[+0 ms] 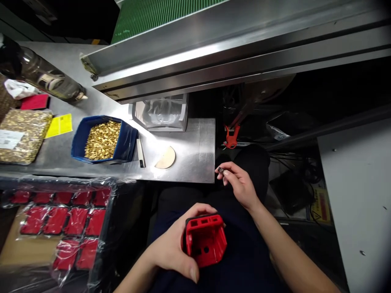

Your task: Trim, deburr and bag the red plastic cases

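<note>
My left hand [174,244] is wrapped round a red plastic housing [207,240] with a black outer edge. Its hollow side faces up, showing small square slots along the top and a round hole in the floor. To the right and farther out, my right hand [241,185] pinches a small dark part [220,170] between thumb and fingers, by the corner of the metal table. What kind of part this is, I cannot make out. A blue bin [126,142] of small brass-coloured pieces [104,140] stands on the table to the left.
On the metal table [195,158] lie a half-round pale disc [166,158], a slim white-and-black tool [141,153] and a clear plastic bin [161,114]. A crate of bagged red parts [76,221] is at lower left. A conveyor rail [183,61] crosses above; an orange clamp [232,137] hangs beyond.
</note>
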{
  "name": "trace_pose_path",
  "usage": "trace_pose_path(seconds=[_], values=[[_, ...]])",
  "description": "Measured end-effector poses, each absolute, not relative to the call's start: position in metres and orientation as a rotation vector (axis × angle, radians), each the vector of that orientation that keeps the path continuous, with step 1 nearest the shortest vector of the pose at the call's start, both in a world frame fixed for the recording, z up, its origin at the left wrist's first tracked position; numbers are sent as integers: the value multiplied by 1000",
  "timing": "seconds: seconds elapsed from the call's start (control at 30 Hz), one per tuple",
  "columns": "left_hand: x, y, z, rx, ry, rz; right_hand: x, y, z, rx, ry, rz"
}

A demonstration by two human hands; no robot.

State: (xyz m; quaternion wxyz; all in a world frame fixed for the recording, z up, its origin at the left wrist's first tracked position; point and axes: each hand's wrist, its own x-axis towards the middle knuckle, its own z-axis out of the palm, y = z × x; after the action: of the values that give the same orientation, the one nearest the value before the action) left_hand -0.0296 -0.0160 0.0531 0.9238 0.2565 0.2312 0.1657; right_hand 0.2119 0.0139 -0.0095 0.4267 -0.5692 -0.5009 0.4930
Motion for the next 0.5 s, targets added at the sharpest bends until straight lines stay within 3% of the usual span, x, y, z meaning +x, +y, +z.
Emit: trace_pose_path(seconds=[0.1, 0.3, 0.5], values=[[-28, -6, 67, 566, 551, 343, 222, -6, 12, -1244, -990, 1490], [-34, 7, 82, 353, 428, 176, 224, -21, 52, -1086, -1039, 1691], [-35, 5, 79, 375, 332, -115, 220, -25, 69, -1069, -1216, 1681]])
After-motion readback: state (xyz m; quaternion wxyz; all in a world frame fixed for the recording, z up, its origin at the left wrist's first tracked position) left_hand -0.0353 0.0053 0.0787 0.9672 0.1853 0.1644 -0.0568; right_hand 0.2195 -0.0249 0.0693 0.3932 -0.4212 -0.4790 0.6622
